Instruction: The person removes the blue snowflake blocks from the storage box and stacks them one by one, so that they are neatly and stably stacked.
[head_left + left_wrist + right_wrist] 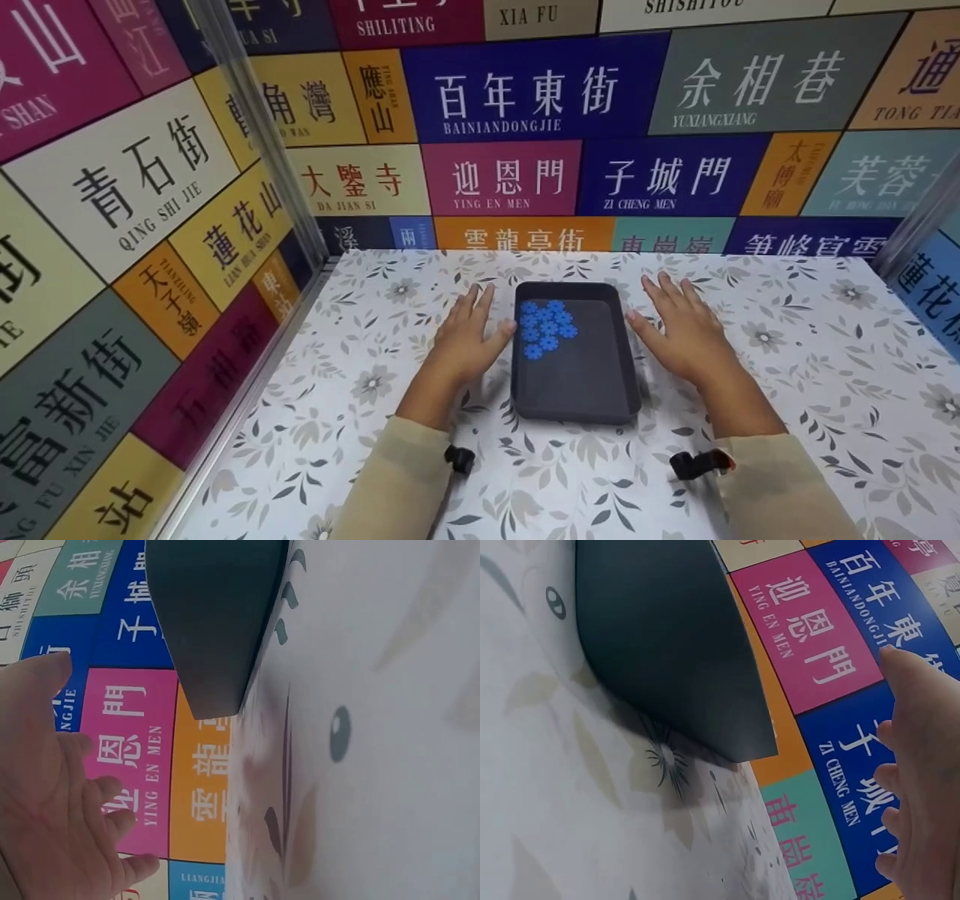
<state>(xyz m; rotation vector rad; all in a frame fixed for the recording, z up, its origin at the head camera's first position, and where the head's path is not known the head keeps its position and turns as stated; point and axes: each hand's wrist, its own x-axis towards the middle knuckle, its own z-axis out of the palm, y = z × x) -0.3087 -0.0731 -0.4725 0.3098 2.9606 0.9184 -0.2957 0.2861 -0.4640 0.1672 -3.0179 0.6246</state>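
A dark grey rectangular tray (577, 382) lies on the patterned tabletop between both hands. Several small blue flower-shaped pieces (549, 328) are clustered in its far left part. My left hand (469, 341) is beside the tray's left side, fingers extended forward and the thumb tip right at the rim. On the other side, my right hand (686, 334) has its fingers spread, with the thumb pointing at the tray's right rim. Both wrist views show the tray's outer wall (217, 622) next to a hand with loosely extended fingers; neither hand holds anything.
The tabletop (787, 375) has a white cover printed with grey leaves and flowers. Behind it stands a wall (502, 180) of coloured name panels, and another such wall runs along the left. Each sleeved wrist carries a small black device (694, 465).
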